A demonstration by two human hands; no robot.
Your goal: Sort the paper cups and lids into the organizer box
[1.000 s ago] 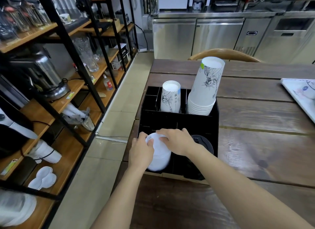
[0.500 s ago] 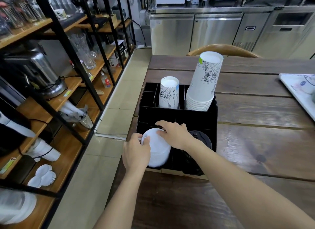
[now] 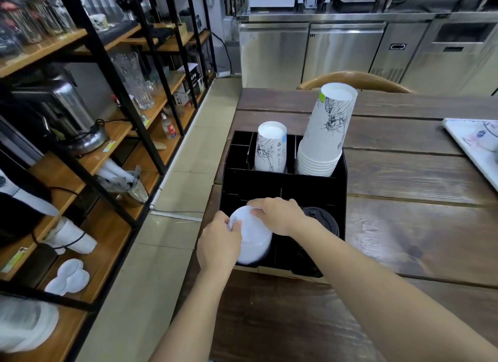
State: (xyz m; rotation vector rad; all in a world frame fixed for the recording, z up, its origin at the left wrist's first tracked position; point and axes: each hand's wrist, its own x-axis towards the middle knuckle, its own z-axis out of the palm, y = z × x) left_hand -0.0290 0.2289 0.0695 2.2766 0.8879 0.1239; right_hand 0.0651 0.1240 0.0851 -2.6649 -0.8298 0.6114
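head view | white lid stack (image 3: 253, 243) in front-left compartment of organizer box (image 3: 283, 189) on bench (image 3: 404, 227), long axis tilted toward viewer | left hand (image 3: 218, 243) fingers clamped on stack's left rim | right hand (image 3: 277, 216) fingers curled over its top | cup print illegible

One black compartmented organizer box (image 3: 280, 185) is sitting at the near left of the wooden table. Two stacks of white printed paper cups are standing upside down in its far slots: a short stack (image 3: 270, 148) on the left, a taller stack (image 3: 327, 131) on the right. One stack of white plastic lids (image 3: 253, 239) and one stack of black lids (image 3: 322, 223) are occupying its near slots. Two bare hands, left (image 3: 218, 244) and right (image 3: 279, 214), are showing.
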